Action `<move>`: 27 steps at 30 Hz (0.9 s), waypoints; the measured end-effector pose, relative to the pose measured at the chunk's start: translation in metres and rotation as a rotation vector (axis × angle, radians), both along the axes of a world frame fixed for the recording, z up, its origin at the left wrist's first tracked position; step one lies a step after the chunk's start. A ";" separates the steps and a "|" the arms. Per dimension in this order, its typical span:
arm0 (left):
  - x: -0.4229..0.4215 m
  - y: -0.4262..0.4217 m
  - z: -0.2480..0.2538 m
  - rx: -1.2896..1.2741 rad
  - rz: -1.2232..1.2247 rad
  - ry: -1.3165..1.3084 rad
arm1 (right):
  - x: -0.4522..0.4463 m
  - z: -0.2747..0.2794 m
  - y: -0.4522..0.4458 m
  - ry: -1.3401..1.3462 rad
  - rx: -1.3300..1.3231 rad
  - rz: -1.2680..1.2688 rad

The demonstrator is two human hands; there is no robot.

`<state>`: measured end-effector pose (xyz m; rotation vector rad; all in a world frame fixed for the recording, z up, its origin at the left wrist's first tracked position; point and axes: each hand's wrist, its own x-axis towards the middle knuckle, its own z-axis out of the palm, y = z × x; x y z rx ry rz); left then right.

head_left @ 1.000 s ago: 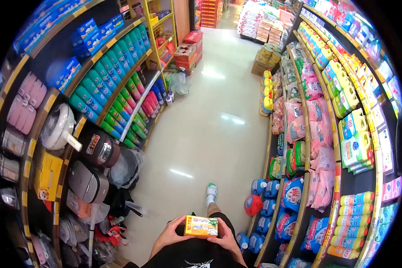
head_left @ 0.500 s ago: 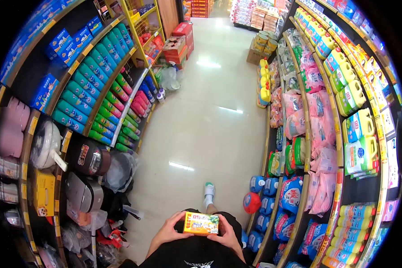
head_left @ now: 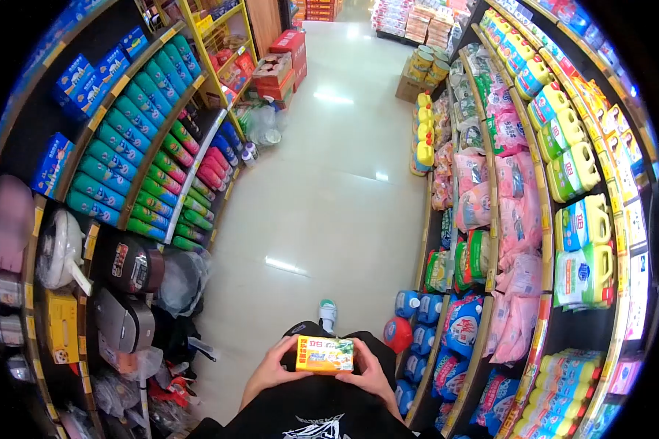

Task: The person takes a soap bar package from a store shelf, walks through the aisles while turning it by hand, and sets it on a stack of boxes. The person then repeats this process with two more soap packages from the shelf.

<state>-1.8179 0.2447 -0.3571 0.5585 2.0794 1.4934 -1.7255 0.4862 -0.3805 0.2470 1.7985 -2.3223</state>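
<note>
A small yellow and orange packaged box (head_left: 325, 355) with Chinese print is held level in front of my body. My left hand (head_left: 277, 368) grips its left end, fingers along the side. On the other end, my right hand (head_left: 370, 372) closes round the right edge. The printed top faces up toward me; the underside is hidden. Below the box are my dark clothes, and one foot in a white sandal (head_left: 328, 313) shows ahead on the floor.
Shelves line both sides of a pale tiled aisle (head_left: 307, 219). Teal spray cans (head_left: 117, 175) and a rice cooker (head_left: 135, 263) are at left. Yellow detergent jugs (head_left: 572, 172), pink bags (head_left: 516, 293) and blue bottles (head_left: 423, 340) fill the right. Red cartons (head_left: 291, 55) stand further ahead.
The box stays between both hands, slightly further left and higher in view. The shelves have shifted left as the view moved, and my sandalled foot appears a little further left.
</note>
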 end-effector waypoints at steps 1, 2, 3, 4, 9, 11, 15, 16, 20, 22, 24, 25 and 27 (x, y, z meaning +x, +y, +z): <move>-0.002 0.001 0.002 -0.021 0.005 -0.003 | -0.002 -0.002 0.002 -0.003 0.029 0.023; -0.001 0.002 0.003 -0.017 0.035 -0.025 | -0.004 -0.005 0.004 -0.003 0.057 0.048; 0.002 0.002 0.002 -0.014 0.065 -0.045 | -0.006 -0.009 0.004 -0.010 0.049 0.042; 0.004 0.002 0.001 -0.011 0.095 -0.067 | -0.009 -0.009 0.004 -0.016 0.041 0.058; 0.016 -0.002 -0.010 -0.043 0.226 -0.252 | -0.006 -0.029 0.003 -0.090 -0.024 0.110; 0.010 0.000 -0.004 -0.076 0.210 -0.302 | -0.015 -0.032 0.007 -0.089 -0.003 0.148; 0.006 0.009 -0.007 -0.094 0.221 -0.268 | -0.024 -0.019 0.016 -0.150 -0.022 0.139; 0.004 0.012 -0.007 -0.081 0.224 -0.239 | -0.033 -0.017 0.020 -0.138 -0.022 0.147; -0.014 0.019 -0.010 -0.071 0.188 -0.141 | -0.046 -0.024 0.026 -0.089 -0.076 0.128; -0.021 0.022 -0.010 -0.039 0.201 -0.085 | -0.057 -0.020 0.029 -0.056 -0.086 0.130; -0.029 0.023 -0.005 -0.025 0.204 -0.064 | -0.067 -0.016 0.031 -0.039 -0.107 0.141; -0.034 0.023 -0.003 -0.035 0.199 -0.047 | -0.072 -0.013 0.031 -0.013 -0.110 0.119; -0.045 0.025 0.003 -0.055 0.182 -0.019 | -0.082 -0.012 0.034 -0.009 -0.121 0.131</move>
